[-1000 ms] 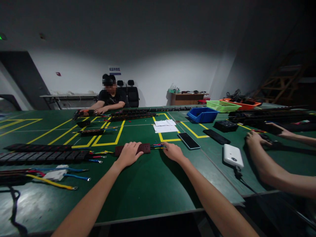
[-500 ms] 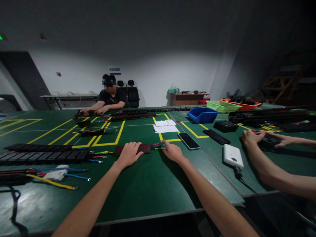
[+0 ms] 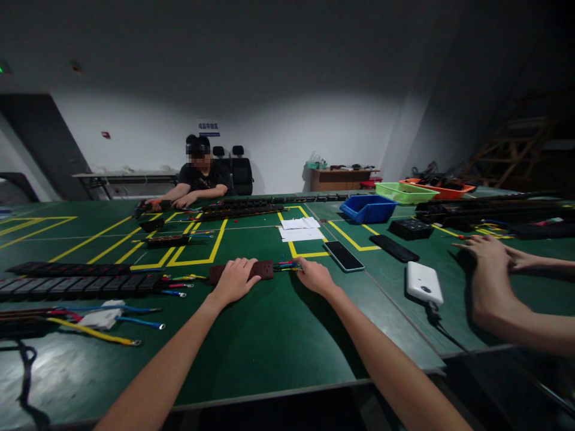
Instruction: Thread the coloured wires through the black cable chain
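My left hand [image 3: 234,279] lies over a short dark red socket strip [image 3: 266,270], fingers across its top and thumb along the near side. The strip rests flat on the green table [image 3: 260,335]. Red, blue and yellow-green wires [image 3: 284,266] come out of its right end. At their tips, my right hand [image 3: 314,276] is closed, thumb and index finger pinching the wire ends. The exact contact is partly hidden by the fingers. Left of the strip, yellow-green and blue leads [image 3: 177,293] with ring terminals stick out from a longer black socket strip [image 3: 90,286].
A phone [image 3: 344,256], white papers [image 3: 300,229], a black case [image 3: 394,248] and a white power bank [image 3: 424,284] lie to the right. Beyond are blue [image 3: 368,209] and green bins [image 3: 406,192]. A co-worker's hands [image 3: 489,254] work at right; another person [image 3: 202,176] sits opposite.
My hands stay almost still on the strip and wires. At right, the co-worker's hands have shifted together, and the dark block they held is now hidden from sight.
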The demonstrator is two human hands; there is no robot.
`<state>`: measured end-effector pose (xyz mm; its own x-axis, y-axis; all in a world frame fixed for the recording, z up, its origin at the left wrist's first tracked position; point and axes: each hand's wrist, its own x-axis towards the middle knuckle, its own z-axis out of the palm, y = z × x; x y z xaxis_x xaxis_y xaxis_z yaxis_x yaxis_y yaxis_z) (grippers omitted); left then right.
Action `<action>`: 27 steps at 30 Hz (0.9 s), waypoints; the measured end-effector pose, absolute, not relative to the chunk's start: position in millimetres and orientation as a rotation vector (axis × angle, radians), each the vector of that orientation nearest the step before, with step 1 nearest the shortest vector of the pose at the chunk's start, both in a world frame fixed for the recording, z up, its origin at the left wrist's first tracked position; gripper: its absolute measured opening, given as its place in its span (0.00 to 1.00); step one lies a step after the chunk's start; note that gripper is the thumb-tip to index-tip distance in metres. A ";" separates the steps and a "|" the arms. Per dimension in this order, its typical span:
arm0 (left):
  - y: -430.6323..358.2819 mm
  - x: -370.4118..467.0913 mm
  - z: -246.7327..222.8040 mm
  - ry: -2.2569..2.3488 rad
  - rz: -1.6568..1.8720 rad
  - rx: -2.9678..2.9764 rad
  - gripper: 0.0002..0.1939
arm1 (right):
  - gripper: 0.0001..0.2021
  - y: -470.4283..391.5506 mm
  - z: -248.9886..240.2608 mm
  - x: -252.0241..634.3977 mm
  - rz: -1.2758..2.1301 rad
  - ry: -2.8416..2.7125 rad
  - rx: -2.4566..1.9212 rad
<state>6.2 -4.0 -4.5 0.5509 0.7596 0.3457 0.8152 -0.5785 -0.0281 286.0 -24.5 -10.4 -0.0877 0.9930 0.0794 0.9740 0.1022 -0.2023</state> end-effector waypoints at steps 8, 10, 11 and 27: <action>-3.8 6.2 -6.0 -1.327 -0.457 -2.591 0.26 | 0.23 -23.8 -12.1 286.3 0.130 -2.176 -1.962; -4.0 6.4 -6.3 -1.330 -0.449 -2.579 0.26 | 0.23 -24.5 -11.2 285.5 0.130 -2.170 -1.983; -4.1 6.4 -6.3 -1.331 -0.446 -2.577 0.26 | 0.22 -24.9 -10.6 285.1 0.134 -2.168 -1.990; -3.4 5.9 -6.2 -1.326 -0.464 -2.600 0.27 | 0.23 -26.9 -10.2 286.0 0.144 -2.180 -1.960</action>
